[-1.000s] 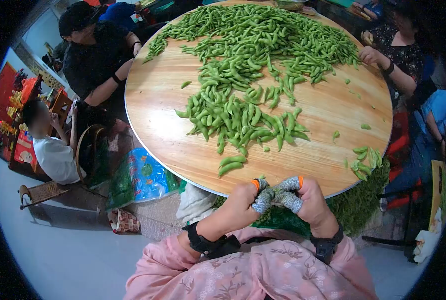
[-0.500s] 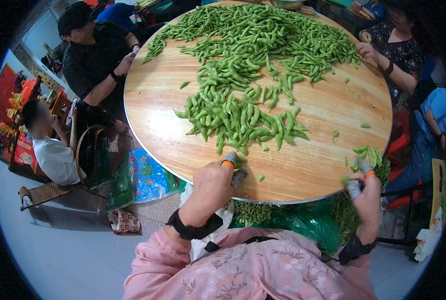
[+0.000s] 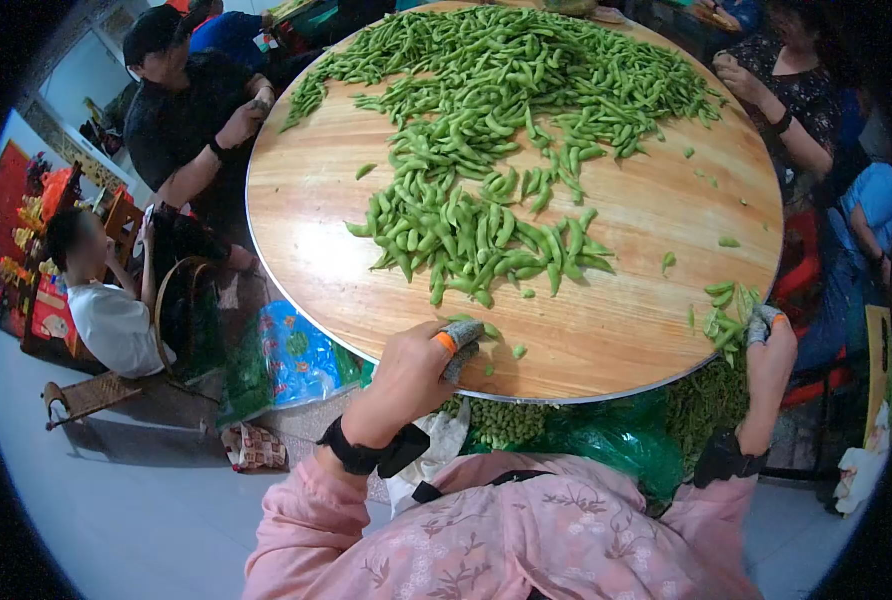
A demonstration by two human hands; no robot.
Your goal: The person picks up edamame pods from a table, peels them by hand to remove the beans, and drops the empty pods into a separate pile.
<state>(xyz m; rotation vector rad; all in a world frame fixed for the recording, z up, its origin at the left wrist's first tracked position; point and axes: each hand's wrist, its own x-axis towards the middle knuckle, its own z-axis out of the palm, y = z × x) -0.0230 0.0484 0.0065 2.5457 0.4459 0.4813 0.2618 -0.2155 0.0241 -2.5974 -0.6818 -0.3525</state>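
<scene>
My left hand (image 3: 413,372) is at the table's near edge, with grey finger covers and an orange band on its fingers. Its fingers are pinched together on a green soybean pod (image 3: 490,331) that pokes out at the tips. A loose bean (image 3: 519,352) lies just right of it. At the right rim, my right hand (image 3: 772,352) has its covered fingers curled beside a small heap of pods (image 3: 728,312); what they hold, if anything, is hidden. A large pile of soybean pods (image 3: 466,225) stretches from the middle to the far side.
The round wooden table (image 3: 311,240) fills the centre. Below its near edge are shelled beans (image 3: 506,422), green plastic (image 3: 606,440) and a mass of green pods or husks (image 3: 704,405). Co-workers sit at the left (image 3: 191,120) and right (image 3: 791,100); another person (image 3: 116,320) sits farther left.
My right hand has moved right and up to the small heap at the rim. My left hand has shifted slightly left, its fingers drawn closer together. The right co-worker's hand has risen off the table.
</scene>
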